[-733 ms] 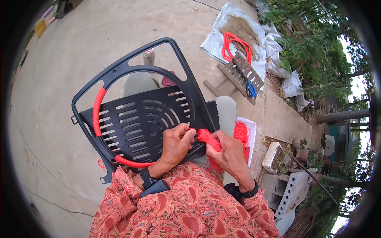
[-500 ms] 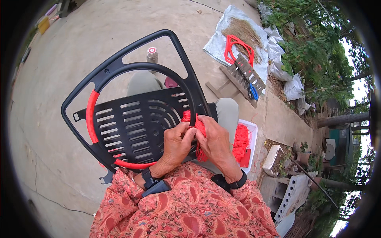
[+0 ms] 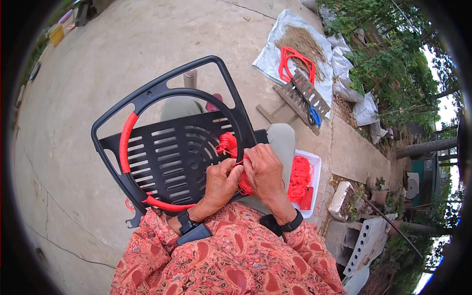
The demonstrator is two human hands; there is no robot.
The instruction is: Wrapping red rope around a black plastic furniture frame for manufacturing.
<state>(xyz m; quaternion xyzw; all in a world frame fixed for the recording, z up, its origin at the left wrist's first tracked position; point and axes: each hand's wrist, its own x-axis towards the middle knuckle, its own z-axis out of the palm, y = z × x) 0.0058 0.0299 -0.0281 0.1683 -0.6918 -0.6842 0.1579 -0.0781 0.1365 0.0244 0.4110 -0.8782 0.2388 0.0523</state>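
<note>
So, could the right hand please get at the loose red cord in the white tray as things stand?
Probably yes: the right hand pinches cord at the black frame, and the tray lies open right beside it.

The slotted black chair-back frame [image 3: 172, 157] looks like smooth, faintly glossy moulded plastic, its ring partly bound in shiny red plastic cord [image 3: 129, 147], a loose bunch of which lies in a white plastic tray [image 3: 314, 169]. The patterned orange-red sleeves [image 3: 236, 260] are soft matt cloth. The grey ground [image 3: 98, 54] is rough, cracked concrete, and the slatted rack [image 3: 307, 93] looks like weathered wood.
</note>
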